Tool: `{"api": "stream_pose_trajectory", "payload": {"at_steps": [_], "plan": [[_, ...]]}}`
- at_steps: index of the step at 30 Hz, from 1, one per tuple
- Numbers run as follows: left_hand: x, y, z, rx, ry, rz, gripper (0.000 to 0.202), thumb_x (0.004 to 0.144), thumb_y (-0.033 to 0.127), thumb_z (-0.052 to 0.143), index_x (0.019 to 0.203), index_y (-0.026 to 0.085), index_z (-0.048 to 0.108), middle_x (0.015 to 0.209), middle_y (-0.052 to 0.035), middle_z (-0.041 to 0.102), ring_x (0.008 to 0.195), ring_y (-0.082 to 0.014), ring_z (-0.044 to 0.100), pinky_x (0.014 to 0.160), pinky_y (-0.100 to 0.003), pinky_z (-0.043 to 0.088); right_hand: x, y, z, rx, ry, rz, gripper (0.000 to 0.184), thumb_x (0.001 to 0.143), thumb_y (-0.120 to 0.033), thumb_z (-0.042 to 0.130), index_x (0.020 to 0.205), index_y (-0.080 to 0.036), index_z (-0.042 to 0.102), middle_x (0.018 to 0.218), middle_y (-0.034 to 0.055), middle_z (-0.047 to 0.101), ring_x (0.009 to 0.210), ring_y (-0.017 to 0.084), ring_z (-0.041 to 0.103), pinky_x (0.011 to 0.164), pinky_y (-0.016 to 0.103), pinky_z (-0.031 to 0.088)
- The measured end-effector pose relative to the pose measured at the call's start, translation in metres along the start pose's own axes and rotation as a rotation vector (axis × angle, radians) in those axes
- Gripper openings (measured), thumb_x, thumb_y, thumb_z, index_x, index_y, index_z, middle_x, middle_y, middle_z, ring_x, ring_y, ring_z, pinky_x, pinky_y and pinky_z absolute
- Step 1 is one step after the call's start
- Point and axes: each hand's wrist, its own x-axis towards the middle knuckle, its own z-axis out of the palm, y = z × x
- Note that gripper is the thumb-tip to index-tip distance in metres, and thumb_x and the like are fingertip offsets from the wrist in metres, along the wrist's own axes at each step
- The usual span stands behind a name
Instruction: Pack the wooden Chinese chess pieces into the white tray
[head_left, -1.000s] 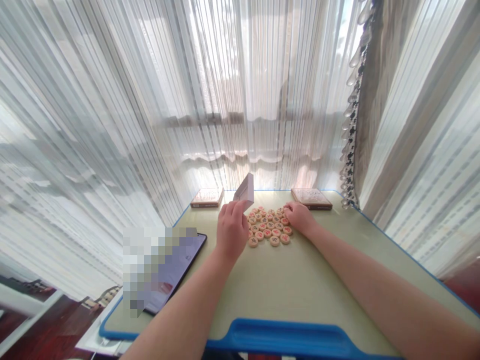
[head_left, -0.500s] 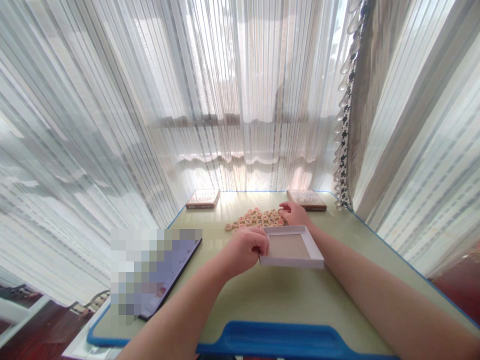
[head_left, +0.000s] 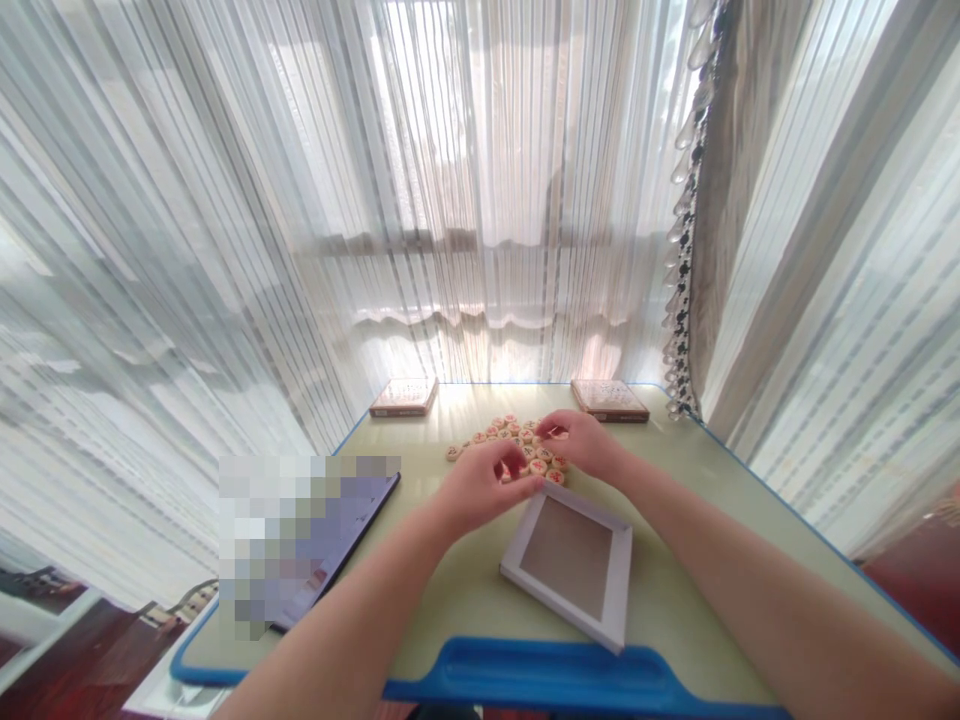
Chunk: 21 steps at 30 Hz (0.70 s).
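Round wooden Chinese chess pieces (head_left: 537, 467), with red and dark characters, lie in a loose cluster on the table. My left hand (head_left: 491, 480) is at the near left of them, fingers curved and thumb apart, with nothing seen in its grasp. Its thumb tip is close to the corner of a shallow white box tray (head_left: 619, 585) with a brown inside. The tray lies turned at an angle nearer to me. At the right side of the cluster, my right hand (head_left: 577, 440) reaches over the pieces with curved, parted fingers. Both hands hide some pieces.
Two flat boxes stand at the far edge, a left box (head_left: 403, 397) and a right box (head_left: 610, 400). A tablet-like device (head_left: 337, 550), partly blurred out, lies at the left. The pale green table (head_left: 697, 560) has a blue rim and a blue front trough (head_left: 555, 665). Sheer curtains (head_left: 495, 200) hang behind.
My left hand has let go of the white tray, which now lies turned and closer to me. My right hand has moved slightly left over the pieces.
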Motion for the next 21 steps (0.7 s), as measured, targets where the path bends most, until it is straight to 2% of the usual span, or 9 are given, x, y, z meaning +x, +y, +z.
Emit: {"api": "stream_pose_trajectory", "payload": {"at_steps": [2,4,7,10,12,14,16,17,21], "plan": [[0.000,-0.004,0.006,0.214,-0.027,0.070,0.025,0.065,0.034,0.063,0.084,0.018,0.065,0.068,0.0008,0.062,0.062,-0.0117,0.050,0.061,-0.024,0.039,-0.003,-0.006,0.003,-0.022,-0.054,-0.039,0.014,0.066,-0.015,0.057,0.077,-0.016,0.065,0.079,0.0027,0.066,0.075,0.015,0.060,0.073,0.028,0.048],[-0.002,-0.006,0.008,0.273,-0.112,0.115,0.023,0.066,0.026,0.060,0.088,0.021,0.067,0.067,0.0028,0.063,0.060,-0.0101,0.048,0.062,-0.023,0.038,-0.006,-0.009,0.007,0.017,-0.107,-0.057,0.020,0.066,-0.015,0.057,0.085,-0.016,0.064,0.078,0.0020,0.064,0.071,0.014,0.059,0.069,0.027,0.048],[-0.004,-0.005,0.003,0.205,-0.214,0.056,0.028,0.064,0.017,0.054,0.089,0.022,0.067,0.068,0.0040,0.062,0.057,-0.0084,0.047,0.057,-0.020,0.037,-0.009,-0.015,0.011,0.021,-0.169,-0.086,0.035,0.065,-0.010,0.055,0.099,-0.016,0.061,0.077,0.0004,0.062,0.071,0.013,0.058,0.070,0.026,0.048],[-0.004,-0.003,-0.008,0.130,-0.363,-0.030,0.025,0.060,0.016,0.055,0.081,0.019,0.067,0.067,0.0041,0.060,0.057,-0.0079,0.047,0.052,-0.018,0.036,-0.015,-0.027,0.013,-0.115,-0.235,-0.165,0.042,0.065,-0.006,0.054,0.104,-0.017,0.060,0.077,0.0003,0.062,0.072,0.013,0.056,0.071,0.028,0.045],[-0.003,-0.003,-0.014,0.081,-0.459,-0.054,0.021,0.058,0.015,0.057,0.076,0.019,0.068,0.066,0.0042,0.059,0.058,-0.0079,0.048,0.053,-0.018,0.036,-0.019,-0.037,0.014,-0.185,-0.303,-0.231,0.038,0.066,-0.006,0.054,0.101,-0.018,0.062,0.080,0.0013,0.062,0.075,0.015,0.055,0.072,0.029,0.044],[-0.001,-0.005,-0.018,0.001,-0.492,-0.071,0.017,0.058,0.018,0.059,0.072,0.018,0.068,0.064,0.0036,0.059,0.059,-0.0084,0.049,0.054,-0.019,0.036,-0.022,-0.046,0.015,-0.218,-0.377,-0.289,0.024,0.068,-0.008,0.055,0.088,-0.018,0.065,0.082,0.0024,0.063,0.080,0.016,0.055,0.074,0.029,0.042],[0.002,-0.009,-0.020,-0.126,-0.417,-0.105,0.012,0.060,0.021,0.058,0.065,0.015,0.066,0.059,0.0024,0.057,0.057,-0.0088,0.049,0.052,-0.020,0.036,-0.024,-0.049,0.015,-0.228,-0.418,-0.294,0.020,0.068,-0.010,0.057,0.084,-0.018,0.065,0.083,0.0027,0.063,0.082,0.017,0.055,0.074,0.029,0.042],[0.003,-0.011,-0.021,-0.207,-0.336,-0.129,0.011,0.061,0.021,0.056,0.061,0.014,0.064,0.055,0.0020,0.055,0.054,-0.0088,0.047,0.051,-0.020,0.035,-0.024,-0.048,0.015,-0.225,-0.427,-0.269,0.025,0.067,-0.011,0.058,0.090,-0.019,0.065,0.085,0.0023,0.064,0.082,0.017,0.055,0.074,0.029,0.042],[0.011,-0.023,-0.021,-0.501,0.090,-0.222,0.011,0.059,0.019,0.048,0.050,0.013,0.052,0.042,0.0045,0.042,0.043,-0.0059,0.035,0.044,-0.020,0.026,-0.025,-0.042,0.013,-0.203,-0.479,-0.163,0.064,0.064,-0.019,0.065,0.126,-0.025,0.048,0.096,0.0013,0.065,0.083,0.017,0.057,0.073,0.029,0.043]]}}
